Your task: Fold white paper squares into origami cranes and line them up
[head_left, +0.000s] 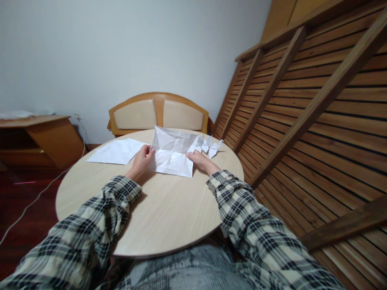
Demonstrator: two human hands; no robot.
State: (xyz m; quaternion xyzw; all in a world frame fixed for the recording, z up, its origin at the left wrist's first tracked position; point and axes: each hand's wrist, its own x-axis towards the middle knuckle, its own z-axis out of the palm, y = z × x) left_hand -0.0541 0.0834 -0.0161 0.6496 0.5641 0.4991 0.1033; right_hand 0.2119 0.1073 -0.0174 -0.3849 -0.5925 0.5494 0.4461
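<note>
A creased white sheet of paper [172, 151] is held up over the round table, its far half tilted upward and fold lines running across it. At its left edge my left hand [143, 159] pinches the paper between thumb and fingers. My right hand [201, 160] grips the right edge, thumb on top and fingers hidden beneath. Flat on the table beyond my left hand lies another stack or sheet of white paper [116, 152]. Several small folded paper figures [213, 147], perhaps cranes, stand just past my right hand, partly hidden by the sheet.
The round pale wooden table [169, 213] reaches to my lap. Behind it stands a padded headboard [159, 112] against the wall. A slatted wooden panel [302, 121] leans close on the right. At left are a wooden desk [51, 137] and a white cable [39, 197] on the floor.
</note>
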